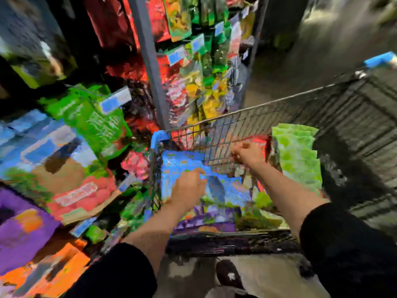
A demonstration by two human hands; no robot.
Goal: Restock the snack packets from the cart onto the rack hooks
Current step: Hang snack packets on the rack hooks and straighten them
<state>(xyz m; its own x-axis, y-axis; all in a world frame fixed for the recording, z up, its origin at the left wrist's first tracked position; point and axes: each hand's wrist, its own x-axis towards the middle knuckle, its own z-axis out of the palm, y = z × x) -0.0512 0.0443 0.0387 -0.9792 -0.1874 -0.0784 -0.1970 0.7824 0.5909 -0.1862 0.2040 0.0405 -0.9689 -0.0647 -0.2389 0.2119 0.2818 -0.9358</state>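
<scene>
Both hands in the cart (pixel 253 117).
Our left hand (pixel 189 188) grips a blue packet (pixel 182 162); at 2 o'clock, right hand (pixel 249 153), fingers curled, contents blurred; we cannot tell.

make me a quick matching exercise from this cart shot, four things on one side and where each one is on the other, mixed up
Things
1. left hand
2. right hand
3. light green packets
4. purple packet

Places
A. stacked at the right side of the cart basket
B. on the blue packet in the cart
C. outside the cart, on the rack at the lower left
D. by the cart's far wire wall, near a red packet

Pairs: 1-B, 2-D, 3-A, 4-C
</scene>
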